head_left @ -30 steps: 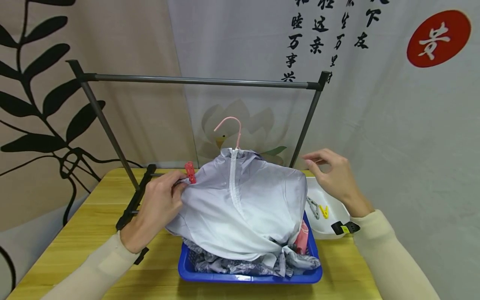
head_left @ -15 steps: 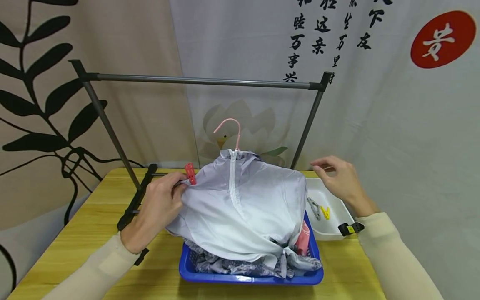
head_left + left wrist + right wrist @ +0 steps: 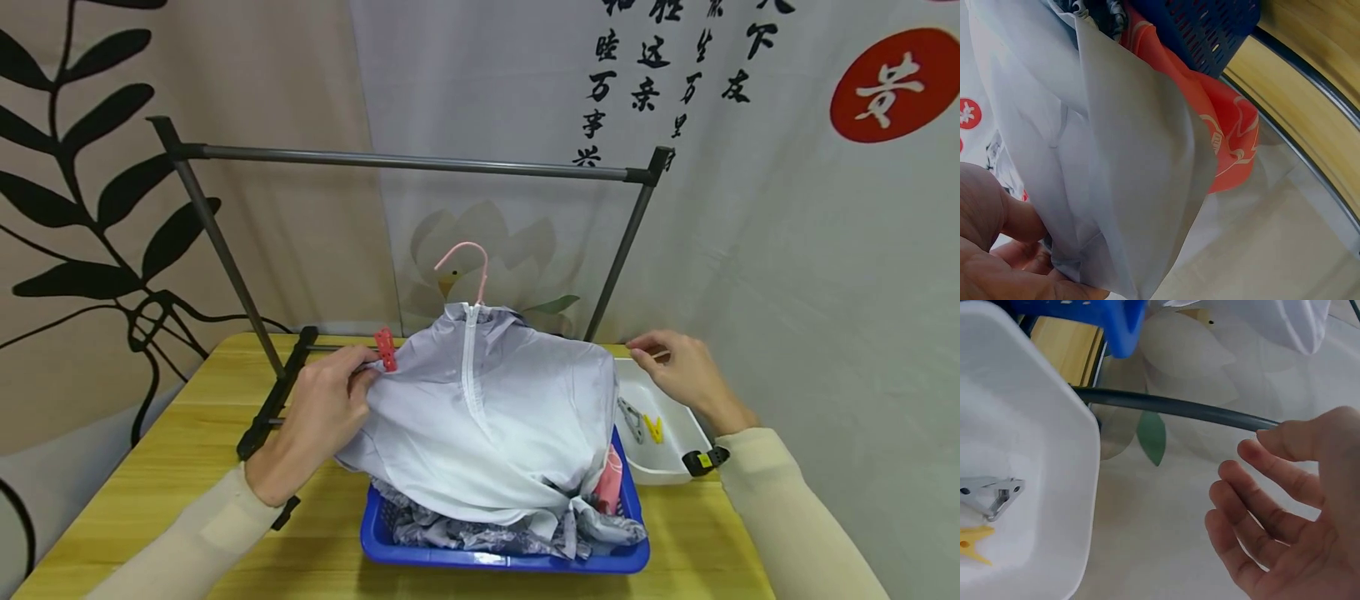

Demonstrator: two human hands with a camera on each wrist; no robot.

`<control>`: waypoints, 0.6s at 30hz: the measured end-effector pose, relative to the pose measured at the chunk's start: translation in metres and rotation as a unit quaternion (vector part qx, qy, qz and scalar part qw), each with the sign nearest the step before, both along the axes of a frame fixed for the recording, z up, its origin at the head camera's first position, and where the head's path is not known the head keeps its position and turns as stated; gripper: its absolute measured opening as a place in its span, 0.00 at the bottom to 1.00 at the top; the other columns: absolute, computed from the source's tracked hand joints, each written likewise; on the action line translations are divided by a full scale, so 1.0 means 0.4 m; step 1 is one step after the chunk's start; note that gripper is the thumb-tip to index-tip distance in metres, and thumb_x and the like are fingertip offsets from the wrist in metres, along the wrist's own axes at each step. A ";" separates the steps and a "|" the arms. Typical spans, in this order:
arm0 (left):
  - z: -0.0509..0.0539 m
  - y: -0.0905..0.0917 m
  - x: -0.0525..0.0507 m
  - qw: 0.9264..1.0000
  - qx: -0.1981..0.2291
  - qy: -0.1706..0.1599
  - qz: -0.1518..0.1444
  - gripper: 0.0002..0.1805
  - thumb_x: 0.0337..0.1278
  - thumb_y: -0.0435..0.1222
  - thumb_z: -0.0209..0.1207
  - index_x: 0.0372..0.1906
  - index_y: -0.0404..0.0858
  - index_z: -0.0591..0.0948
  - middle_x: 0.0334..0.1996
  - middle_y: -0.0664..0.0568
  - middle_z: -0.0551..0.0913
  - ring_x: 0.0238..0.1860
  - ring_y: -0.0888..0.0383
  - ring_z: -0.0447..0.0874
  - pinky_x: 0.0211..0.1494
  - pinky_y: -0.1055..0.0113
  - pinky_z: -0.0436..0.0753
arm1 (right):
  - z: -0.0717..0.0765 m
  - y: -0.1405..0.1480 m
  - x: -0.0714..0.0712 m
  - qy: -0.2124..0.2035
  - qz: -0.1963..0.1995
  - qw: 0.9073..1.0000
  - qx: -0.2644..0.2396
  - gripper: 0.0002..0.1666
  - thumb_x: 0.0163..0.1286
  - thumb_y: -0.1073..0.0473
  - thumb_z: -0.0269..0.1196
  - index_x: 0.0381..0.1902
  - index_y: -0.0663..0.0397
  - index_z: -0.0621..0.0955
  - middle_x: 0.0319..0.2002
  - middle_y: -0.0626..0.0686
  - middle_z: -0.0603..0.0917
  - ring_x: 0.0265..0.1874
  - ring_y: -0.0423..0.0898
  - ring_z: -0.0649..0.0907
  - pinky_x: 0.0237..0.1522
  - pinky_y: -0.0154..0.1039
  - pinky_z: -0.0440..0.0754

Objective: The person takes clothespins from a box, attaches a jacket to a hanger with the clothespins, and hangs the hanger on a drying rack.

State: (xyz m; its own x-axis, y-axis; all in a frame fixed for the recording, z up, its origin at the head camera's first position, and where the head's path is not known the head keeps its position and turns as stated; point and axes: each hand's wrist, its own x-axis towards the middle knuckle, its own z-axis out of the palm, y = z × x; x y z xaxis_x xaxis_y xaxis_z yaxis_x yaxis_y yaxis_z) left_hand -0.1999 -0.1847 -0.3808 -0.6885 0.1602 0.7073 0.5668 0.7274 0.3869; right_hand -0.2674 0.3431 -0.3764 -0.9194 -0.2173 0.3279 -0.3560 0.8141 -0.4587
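Observation:
A pale grey-white zip garment (image 3: 517, 400) hangs on a pink hanger (image 3: 484, 271) over a blue basket (image 3: 506, 560). The left hand (image 3: 318, 417) pinches the garment's left shoulder edge, beside a red clip (image 3: 386, 349) fixed there. In the left wrist view the thumb and fingers of that hand (image 3: 1010, 250) grip the cloth (image 3: 1129, 156). The right hand (image 3: 686, 375) is above the white tray's (image 3: 637, 477) back edge, fingers loosely bent and holding nothing. From the right wrist view, this hand (image 3: 1291, 512) appears beside the rack's dark bar (image 3: 1179, 406); contact cannot be told.
A grey metal rack (image 3: 405, 162) stands behind the garment, its black foot (image 3: 273, 396) left of the basket. The tray holds a grey clip (image 3: 632, 419) and a yellow clip (image 3: 654, 430). Patterned cloth (image 3: 480, 533) and pink cloth (image 3: 610, 482) lie in the basket.
The right hand has moved a little right and down, away from the garment. The left hand keeps its grip near the red clip. The whole head view has shifted slightly.

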 end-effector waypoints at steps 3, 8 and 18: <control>0.001 0.000 0.001 1.000 -0.002 0.000 0.000 0.07 0.70 0.18 0.70 0.45 0.29 0.91 0.44 0.38 0.96 0.40 0.43 0.98 0.40 0.46 0.98 | -0.012 0.006 -0.008 -0.020 0.001 1.000 0.011 0.14 0.89 0.55 0.68 0.59 0.57 0.93 0.56 0.63 0.96 0.52 0.62 0.95 0.57 0.65 0.96; 0.001 0.002 0.001 1.000 -0.004 0.002 -0.001 0.08 0.70 0.17 0.70 0.45 0.30 0.91 0.43 0.39 0.96 0.39 0.45 0.97 0.38 0.47 0.97 | -0.027 0.015 -0.024 -0.043 0.006 0.999 0.028 0.14 0.88 0.55 0.69 0.59 0.57 0.94 0.55 0.62 0.97 0.51 0.61 0.95 0.53 0.57 0.96; 0.000 0.002 0.003 1.000 -0.005 0.000 0.000 0.08 0.69 0.17 0.70 0.45 0.30 0.92 0.42 0.40 0.96 0.38 0.45 0.97 0.37 0.48 0.97 | -0.043 0.022 -0.046 -0.056 0.019 0.997 0.046 0.11 0.86 0.56 0.71 0.54 0.56 0.95 0.48 0.58 0.98 0.47 0.56 0.95 0.46 0.46 0.90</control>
